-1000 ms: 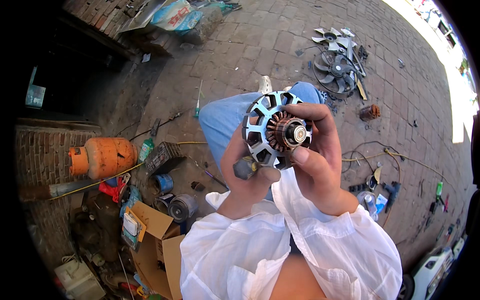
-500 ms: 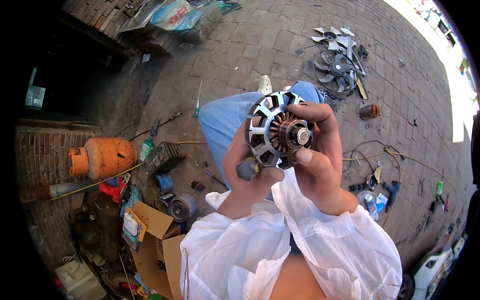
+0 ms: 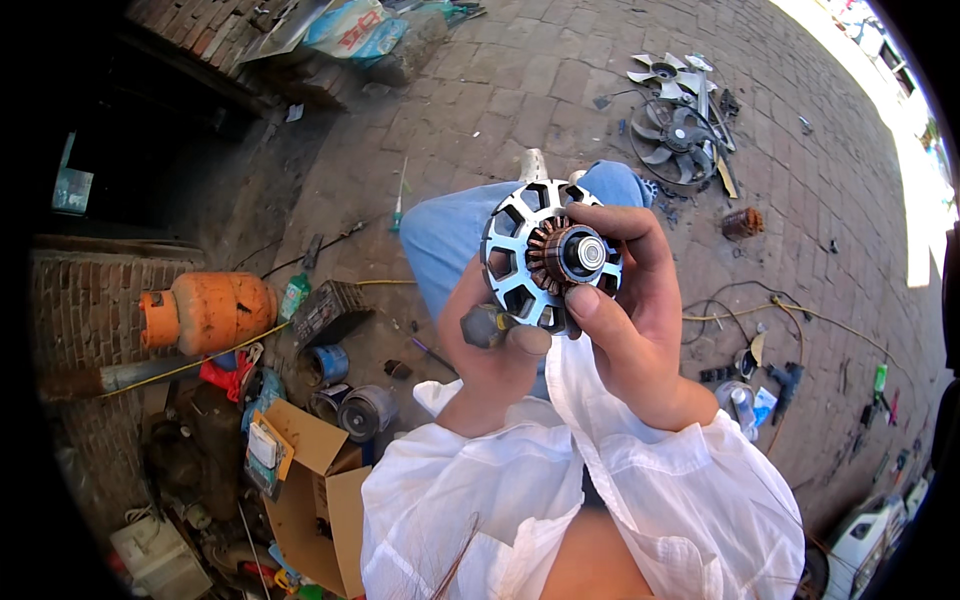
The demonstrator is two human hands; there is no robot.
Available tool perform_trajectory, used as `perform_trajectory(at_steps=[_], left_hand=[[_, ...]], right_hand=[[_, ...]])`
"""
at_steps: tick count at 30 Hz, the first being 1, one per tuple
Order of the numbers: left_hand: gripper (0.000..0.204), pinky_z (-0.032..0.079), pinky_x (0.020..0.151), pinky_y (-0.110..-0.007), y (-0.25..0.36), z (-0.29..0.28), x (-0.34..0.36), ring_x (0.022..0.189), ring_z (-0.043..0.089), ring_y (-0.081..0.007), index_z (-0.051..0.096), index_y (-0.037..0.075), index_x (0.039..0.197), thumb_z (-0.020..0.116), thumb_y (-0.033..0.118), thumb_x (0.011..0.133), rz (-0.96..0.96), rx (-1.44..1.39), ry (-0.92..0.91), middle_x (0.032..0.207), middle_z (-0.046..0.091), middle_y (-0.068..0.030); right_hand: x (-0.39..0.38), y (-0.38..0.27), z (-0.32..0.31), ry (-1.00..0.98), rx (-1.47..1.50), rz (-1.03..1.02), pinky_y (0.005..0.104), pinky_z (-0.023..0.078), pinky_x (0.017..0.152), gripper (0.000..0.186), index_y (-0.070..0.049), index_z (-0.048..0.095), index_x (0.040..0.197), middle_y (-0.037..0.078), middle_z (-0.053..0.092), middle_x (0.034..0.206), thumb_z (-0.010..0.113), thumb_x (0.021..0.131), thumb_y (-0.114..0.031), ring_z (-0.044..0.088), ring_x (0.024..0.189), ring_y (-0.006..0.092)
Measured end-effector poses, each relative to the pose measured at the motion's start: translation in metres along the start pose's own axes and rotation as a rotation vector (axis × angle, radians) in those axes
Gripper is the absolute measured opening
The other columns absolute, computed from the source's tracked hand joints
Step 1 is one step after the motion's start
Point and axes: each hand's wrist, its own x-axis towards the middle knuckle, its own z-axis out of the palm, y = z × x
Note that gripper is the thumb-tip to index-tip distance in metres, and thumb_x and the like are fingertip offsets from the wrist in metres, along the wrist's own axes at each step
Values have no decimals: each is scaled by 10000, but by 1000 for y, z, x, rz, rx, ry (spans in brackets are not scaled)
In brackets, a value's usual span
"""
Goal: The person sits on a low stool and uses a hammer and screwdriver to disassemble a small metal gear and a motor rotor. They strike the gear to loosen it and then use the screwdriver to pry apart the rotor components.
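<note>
Over my lap I hold a motor armature [image 3: 531,268], a silver slotted disc round copper windings and a commutator, with a round bearing end tilted up toward me. My right hand [image 3: 640,290] is closed on it, thumb and forefinger at the commutator and disc rim. My left hand [image 3: 487,365] is closed beside and partly behind the disc; the disc hides most of its fingers. From that hand sticks the dark faceted end of a tool handle [image 3: 483,326] with some yellow on it. The rest of this tool is hidden.
An orange gas cylinder [image 3: 222,313], a black crate [image 3: 332,313] and an open cardboard box [image 3: 345,515] stand at left. Fan blades [image 3: 672,140] lie far right, near a rusty copper coil [image 3: 742,224]. A power drill [image 3: 787,388] and cables lie at right on the brick paving.
The armature has turned a little, so its bearing end faces me more and the disc shows brighter. Both hands have shifted slightly left with it, keeping their hold.
</note>
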Motion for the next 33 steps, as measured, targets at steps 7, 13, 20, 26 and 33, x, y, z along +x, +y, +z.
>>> perform_trajectory(at_steps=[7, 13, 20, 26, 33], left_hand=[[864, 484, 785, -243, 2, -3, 0, 940, 604, -110, 538, -101, 1242, 734, 606, 785, 16, 4, -11, 1085, 653, -74], [848, 482, 773, -235, 3, -2, 1, 934, 598, -103, 533, -107, 1239, 732, 588, 798, 36, -7, -8, 1083, 654, -76], [851, 479, 802, -241, 3, -3, 1, 964, 596, -111, 523, -111, 1254, 731, 581, 803, 45, -7, -14, 1105, 651, -83], [856, 479, 821, -246, 3, -3, 0, 981, 597, -118, 510, -113, 1272, 741, 564, 802, 40, -44, -21, 1128, 646, -87], [856, 478, 845, -257, 2, 0, 0, 996, 602, -130, 508, -112, 1276, 755, 551, 794, 22, -57, -9, 1131, 645, -91]], right_hand=[[1, -1, 2, -25, 45, 5, 301, 427, 926, 483, -17, 467, 1278, 63, 509, 1189, 710, 878, -139, 469, 1097, 149], [1, -2, 4, -39, 80, -4, 328, 440, 960, 482, -18, 445, 1280, 79, 508, 1213, 702, 885, -119, 484, 1144, 167], [0, -2, 5, -37, 85, 0, 326, 446, 952, 486, -21, 441, 1280, 82, 505, 1221, 704, 884, -121, 482, 1142, 165], [1, -2, 5, -44, 82, -9, 317, 444, 942, 485, -27, 446, 1277, 75, 498, 1220, 707, 880, -125, 473, 1136, 158], [1, -1, 3, -30, 35, -28, 287, 412, 905, 501, -45, 467, 1265, 52, 492, 1207, 736, 857, -157, 446, 1103, 142]])
